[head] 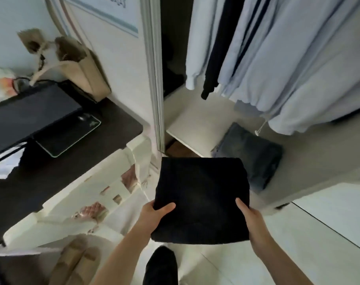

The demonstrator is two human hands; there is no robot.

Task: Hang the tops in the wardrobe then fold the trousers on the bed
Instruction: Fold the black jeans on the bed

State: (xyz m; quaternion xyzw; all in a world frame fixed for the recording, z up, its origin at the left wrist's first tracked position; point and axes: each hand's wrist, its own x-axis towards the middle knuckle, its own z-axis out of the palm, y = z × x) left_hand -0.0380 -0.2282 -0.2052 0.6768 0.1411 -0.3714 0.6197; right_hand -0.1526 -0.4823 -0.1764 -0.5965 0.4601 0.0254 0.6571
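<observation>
**Black folded trousers held at wardrobe opening**

Black folded trousers [201,198] are gripped at both near corners. Left hand [156,212]: thumb on top, fingers curled underneath, out of sight. Right hand [250,218]: thumb lies along the right edge, fingers hidden below the cloth. The bundle is held level in the air, just in front of the wardrobe shelf [195,120], where folded blue jeans [251,155] lie. Pale tops [288,58] hang above. Dark worktop [62,161] at left carries a monitor [31,116].
</observation>
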